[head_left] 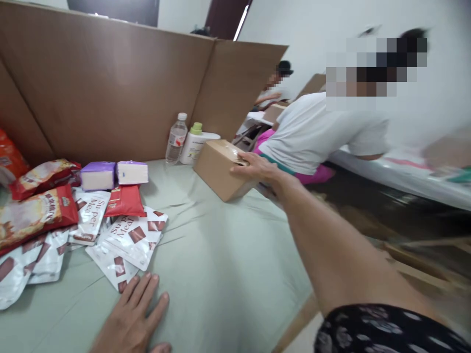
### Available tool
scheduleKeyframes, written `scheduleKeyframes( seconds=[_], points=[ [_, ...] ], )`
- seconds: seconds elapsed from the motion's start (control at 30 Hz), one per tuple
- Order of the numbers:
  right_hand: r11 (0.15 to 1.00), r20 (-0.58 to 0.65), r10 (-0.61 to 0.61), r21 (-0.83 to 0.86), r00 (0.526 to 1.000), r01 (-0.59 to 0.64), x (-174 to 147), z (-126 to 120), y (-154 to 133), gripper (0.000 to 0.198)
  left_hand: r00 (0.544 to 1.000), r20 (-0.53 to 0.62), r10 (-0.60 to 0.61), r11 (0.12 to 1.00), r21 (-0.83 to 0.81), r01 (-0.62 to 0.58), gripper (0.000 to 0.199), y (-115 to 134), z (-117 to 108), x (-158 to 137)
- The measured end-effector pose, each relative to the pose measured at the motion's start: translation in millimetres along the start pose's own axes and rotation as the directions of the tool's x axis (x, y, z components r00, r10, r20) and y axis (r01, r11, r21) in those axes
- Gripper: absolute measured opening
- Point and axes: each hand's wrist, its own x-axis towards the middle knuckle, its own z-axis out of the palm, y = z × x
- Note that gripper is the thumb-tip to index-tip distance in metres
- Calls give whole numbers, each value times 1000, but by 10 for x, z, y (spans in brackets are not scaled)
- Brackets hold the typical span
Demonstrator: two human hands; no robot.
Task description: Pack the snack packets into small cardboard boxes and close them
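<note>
At the table's right edge stands a small closed cardboard box (217, 169) with shiny tape on top. My right hand (255, 167) reaches across and grips its upper right side; its fingertips rest over the taped edge. My left hand (134, 314) lies flat on the pale green table cover (221, 274), fingers spread, holding nothing. Just beyond its fingertips are white Super Meal pouches (138, 238). A small red packet (125, 201) lies on those pouches. Behind it sit two purple-and-white tissue packs (97, 175).
A clear plastic bottle (176, 139) and a white bottle with a green cap (195, 147) stand behind the box. Red food bags (40, 215) pile up at left. A tall cardboard panel (121, 88) borders the back. A person in a white shirt (312, 132) sits at right.
</note>
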Motion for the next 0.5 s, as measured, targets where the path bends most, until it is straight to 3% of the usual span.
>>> scheduleKeyframes(
  seconds=[0.13, 0.27, 0.37, 0.4, 0.5],
  points=[
    [999, -63, 13, -35, 998, -15, -74, -82, -131, 66, 973, 206, -106, 975, -169, 142, 72, 88, -127, 45],
    [998, -267, -52, -59, 962, 37, -290, -94, -370, 61, 955, 244, -168, 943, -244, 228, 67, 152, -193, 40],
    [959, -357, -245, 48, 902, 279, -650, 258, -779, 50, 977, 154, -147, 966, -189, 175, 64, 192, -237, 33],
    [918, -327, -331, 105, 885, 382, -824, 448, -971, 50, 984, 118, -130, 977, -155, 148, 63, 200, -249, 33],
    [837, -114, -467, 262, 877, 480, -1446, 1064, -1636, 57, 995, 53, -88, 993, -69, 92, 60, 211, -246, 41]
  ],
)
